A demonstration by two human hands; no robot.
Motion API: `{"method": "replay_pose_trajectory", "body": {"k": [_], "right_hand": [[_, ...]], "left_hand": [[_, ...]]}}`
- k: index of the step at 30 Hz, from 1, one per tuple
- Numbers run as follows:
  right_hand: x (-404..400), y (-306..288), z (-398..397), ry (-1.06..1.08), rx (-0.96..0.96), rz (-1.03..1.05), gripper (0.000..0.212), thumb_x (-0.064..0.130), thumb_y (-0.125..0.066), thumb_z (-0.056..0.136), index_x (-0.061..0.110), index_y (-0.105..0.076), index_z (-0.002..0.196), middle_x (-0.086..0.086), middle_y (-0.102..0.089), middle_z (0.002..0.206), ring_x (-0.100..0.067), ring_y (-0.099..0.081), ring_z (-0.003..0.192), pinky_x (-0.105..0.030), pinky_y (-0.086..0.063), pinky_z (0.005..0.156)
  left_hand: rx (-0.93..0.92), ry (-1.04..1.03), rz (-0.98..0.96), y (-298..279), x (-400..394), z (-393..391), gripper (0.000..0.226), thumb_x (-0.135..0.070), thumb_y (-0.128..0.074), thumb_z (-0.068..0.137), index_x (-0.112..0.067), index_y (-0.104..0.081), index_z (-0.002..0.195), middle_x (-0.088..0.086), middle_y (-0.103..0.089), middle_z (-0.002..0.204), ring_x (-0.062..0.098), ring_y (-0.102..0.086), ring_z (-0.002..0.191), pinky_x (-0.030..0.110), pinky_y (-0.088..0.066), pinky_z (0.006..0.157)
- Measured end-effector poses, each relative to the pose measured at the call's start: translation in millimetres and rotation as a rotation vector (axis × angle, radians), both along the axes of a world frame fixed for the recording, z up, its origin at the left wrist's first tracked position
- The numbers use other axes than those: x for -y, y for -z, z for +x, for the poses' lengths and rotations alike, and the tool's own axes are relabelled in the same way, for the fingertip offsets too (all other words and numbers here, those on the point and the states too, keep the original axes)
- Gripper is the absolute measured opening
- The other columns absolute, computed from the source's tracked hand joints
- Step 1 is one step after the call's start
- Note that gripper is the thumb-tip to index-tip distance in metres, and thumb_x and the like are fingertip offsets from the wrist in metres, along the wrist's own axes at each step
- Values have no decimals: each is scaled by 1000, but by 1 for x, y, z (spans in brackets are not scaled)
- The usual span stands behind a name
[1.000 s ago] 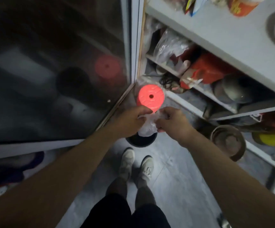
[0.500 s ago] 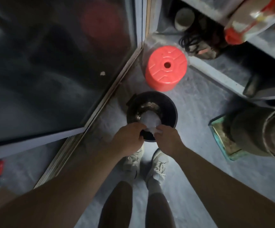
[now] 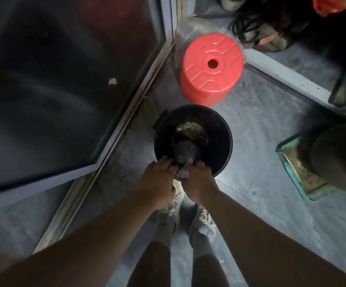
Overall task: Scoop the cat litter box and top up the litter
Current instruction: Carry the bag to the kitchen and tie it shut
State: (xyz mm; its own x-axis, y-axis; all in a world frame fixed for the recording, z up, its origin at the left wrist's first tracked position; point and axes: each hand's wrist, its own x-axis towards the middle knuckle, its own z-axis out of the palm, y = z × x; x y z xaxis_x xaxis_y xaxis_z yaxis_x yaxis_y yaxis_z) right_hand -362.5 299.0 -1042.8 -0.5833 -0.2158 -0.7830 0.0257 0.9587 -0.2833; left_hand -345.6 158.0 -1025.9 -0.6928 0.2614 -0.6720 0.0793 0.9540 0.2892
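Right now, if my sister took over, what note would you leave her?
Left hand and right hand: both pinch the top of a small plastic bag, which hangs inside the black bin.
Bin stands on the floor near the red stool; litter-like grains already lie in it.
Green tray is at the right.
Left: drop the bag. No litter top-up is visible.

Both arms reach down, left hand (image 3: 160,179) and right hand (image 3: 197,180) close together, fingers curled
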Motion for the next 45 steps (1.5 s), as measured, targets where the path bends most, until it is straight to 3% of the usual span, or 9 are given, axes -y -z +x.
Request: {"method": "replay_pose_trajectory", "body": {"k": [6,13,17,23,32,42,45], "right_hand": [[3,-2,8,115,82,-7,73,38,-64,85,24,-32,149,-7,-42,137,-31,-37,125,-41,-41,102],[-5,-9,19,139,-112,-61,87,26,-69,82,23,-21,155,-2,-34,152,-25,-35,137,-38,-41,109],[-11,-23,19,126,-170,-63,88,18,-69,80,20,-23,155,-3,-37,149,-25,-40,133,-38,-44,106],[-24,-62,25,111,-225,-50,75,23,-67,82,19,-35,150,-3,-42,147,-24,-45,130,-36,-47,103],[-52,-203,31,181,-269,-29,69,23,-62,88,17,-33,151,-7,-40,150,-25,-44,131,-36,-42,102],[-94,-398,64,246,-319,10,67,24,-53,91,19,-29,154,-7,-36,154,-27,-36,138,-39,-36,109],[-105,-446,79,269,-355,29,68,29,-55,91,18,-30,153,-6,-37,153,-27,-36,137,-39,-36,108]], "left_hand": [[-28,5,20,6,-3,-7,76,-32,-62,92,-24,-24,157,-3,-22,166,16,-9,155,39,-10,126],[-74,-206,75,3,4,-10,71,-28,-64,92,-23,-31,155,-2,-29,164,15,-13,155,41,-10,126],[-92,-248,95,-7,-2,-3,70,-28,-67,91,-23,-35,154,-3,-33,161,14,-17,153,41,-14,126],[-139,-191,113,-42,-9,2,68,-29,-67,92,-23,-36,152,-2,-36,160,15,-21,152,41,-14,126],[-223,70,107,-163,-38,5,68,-31,-66,86,-25,-41,149,-2,-43,156,17,-33,147,43,-25,123],[-272,215,136,-360,-62,5,70,-26,-71,81,-20,-48,146,2,-49,150,23,-41,141,45,-28,120],[-359,240,153,-413,-71,4,69,-25,-67,77,-21,-51,144,-1,-51,149,22,-42,141,45,-29,119]]}}
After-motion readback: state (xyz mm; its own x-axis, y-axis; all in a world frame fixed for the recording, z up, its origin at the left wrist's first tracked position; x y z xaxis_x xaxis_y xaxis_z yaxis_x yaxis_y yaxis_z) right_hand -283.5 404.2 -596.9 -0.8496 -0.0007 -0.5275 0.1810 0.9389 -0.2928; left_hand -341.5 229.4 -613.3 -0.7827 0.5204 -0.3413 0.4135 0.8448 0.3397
